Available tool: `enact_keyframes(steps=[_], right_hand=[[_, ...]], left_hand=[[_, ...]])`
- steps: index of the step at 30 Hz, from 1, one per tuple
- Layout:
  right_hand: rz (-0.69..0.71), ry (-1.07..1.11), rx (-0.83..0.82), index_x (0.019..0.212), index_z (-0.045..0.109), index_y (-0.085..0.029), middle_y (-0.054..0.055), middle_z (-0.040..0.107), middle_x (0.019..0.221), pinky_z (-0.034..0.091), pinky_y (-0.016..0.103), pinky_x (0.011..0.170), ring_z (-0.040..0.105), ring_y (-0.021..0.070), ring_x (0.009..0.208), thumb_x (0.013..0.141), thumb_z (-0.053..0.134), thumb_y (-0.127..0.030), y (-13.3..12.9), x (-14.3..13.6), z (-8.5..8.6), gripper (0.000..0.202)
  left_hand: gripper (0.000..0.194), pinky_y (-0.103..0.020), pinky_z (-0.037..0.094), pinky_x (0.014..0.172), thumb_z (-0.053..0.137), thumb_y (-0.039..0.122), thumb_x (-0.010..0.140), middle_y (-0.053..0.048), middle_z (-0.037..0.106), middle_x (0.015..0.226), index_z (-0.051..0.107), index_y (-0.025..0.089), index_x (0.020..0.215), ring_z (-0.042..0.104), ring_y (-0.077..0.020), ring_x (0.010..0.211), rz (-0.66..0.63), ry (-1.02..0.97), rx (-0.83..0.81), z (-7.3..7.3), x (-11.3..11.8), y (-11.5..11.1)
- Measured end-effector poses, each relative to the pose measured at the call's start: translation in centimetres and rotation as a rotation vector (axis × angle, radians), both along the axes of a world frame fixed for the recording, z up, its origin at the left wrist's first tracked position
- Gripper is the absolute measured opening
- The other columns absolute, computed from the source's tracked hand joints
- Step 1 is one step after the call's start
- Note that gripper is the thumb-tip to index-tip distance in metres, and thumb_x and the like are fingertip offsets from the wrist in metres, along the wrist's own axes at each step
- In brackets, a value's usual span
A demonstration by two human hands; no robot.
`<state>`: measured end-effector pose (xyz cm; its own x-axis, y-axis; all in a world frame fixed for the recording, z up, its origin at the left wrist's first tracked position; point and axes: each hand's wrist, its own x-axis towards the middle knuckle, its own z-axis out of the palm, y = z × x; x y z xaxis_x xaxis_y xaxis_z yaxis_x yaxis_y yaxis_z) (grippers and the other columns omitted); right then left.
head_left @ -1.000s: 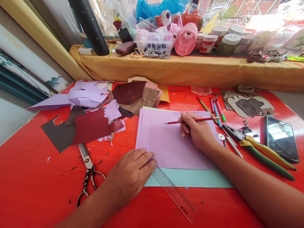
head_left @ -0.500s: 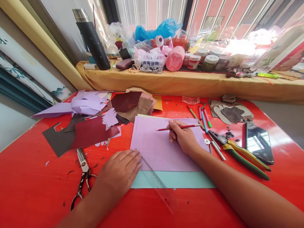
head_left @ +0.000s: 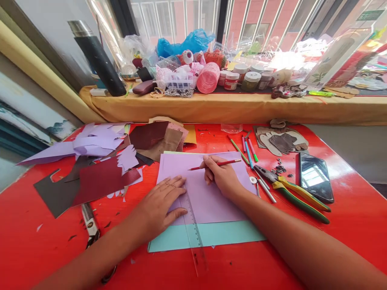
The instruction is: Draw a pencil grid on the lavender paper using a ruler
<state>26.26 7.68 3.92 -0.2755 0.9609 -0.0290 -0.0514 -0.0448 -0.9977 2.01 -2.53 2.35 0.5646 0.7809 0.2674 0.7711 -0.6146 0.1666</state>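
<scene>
My left hand (head_left: 165, 205) lies flat with fingers spread on the upper end of a clear ruler (head_left: 193, 229), pressing it on a purple sheet (head_left: 208, 201). The ruler runs down past the sheet's lower edge, nearly upright in view. My right hand (head_left: 219, 175) pinches a red pencil (head_left: 229, 162) above the sheet, its tip pointing left, close to my left fingertips. A light green-blue sheet (head_left: 226, 233) shows beneath the purple one.
Scissors (head_left: 90, 223) lie left, below leather scraps (head_left: 96, 179) and cut purple paper (head_left: 96, 139). To the right are pliers (head_left: 290, 189), a phone (head_left: 316, 177) and markers (head_left: 248, 153). Jars (head_left: 231, 81) and a black flask (head_left: 99, 62) stand on the sill behind.
The ruler has turned from slanted to nearly upright. My left hand has moved up the sheet and spread its thumb. The whole view has shifted, and my right hand still holds the pencil.
</scene>
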Motion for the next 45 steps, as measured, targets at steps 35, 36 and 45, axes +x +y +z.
enact_keyframes(steps=[35,36,45], right_hand=[[0.014,-0.072,-0.03,0.078,0.071,-0.019,-0.007,0.051,0.05,0.044,0.027,0.051,0.054,0.0127,0.046,0.104,0.07,-0.062,-0.1,-0.2,0.6,0.05],[0.015,-0.074,-0.027,0.078,0.071,-0.019,-0.007,0.051,0.05,0.044,0.027,0.051,0.054,0.0127,0.046,0.104,0.07,-0.062,-0.1,-0.2,0.6,0.049],[0.018,-0.081,-0.013,0.079,0.071,-0.02,-0.006,0.051,0.05,0.043,0.028,0.051,0.054,0.0131,0.046,0.105,0.069,-0.061,-0.2,-0.2,0.4,0.049]], left_hand=[[0.063,-0.053,0.049,0.126,0.051,0.065,0.112,-0.013,0.058,0.166,0.055,0.022,0.157,0.053,-0.0304,0.154,-0.042,-0.129,-0.142,-1.0,-2.0,-0.3],[0.062,-0.053,0.048,0.126,0.05,0.065,0.112,-0.012,0.058,0.166,0.055,0.023,0.157,0.053,-0.0301,0.154,-0.04,-0.127,-0.137,-1.0,-2.0,-0.3],[0.06,-0.049,0.047,0.126,0.048,0.062,0.114,-0.012,0.058,0.166,0.053,0.022,0.158,0.052,-0.0284,0.155,-0.05,-0.122,-0.102,-0.9,-1.8,-0.1]])
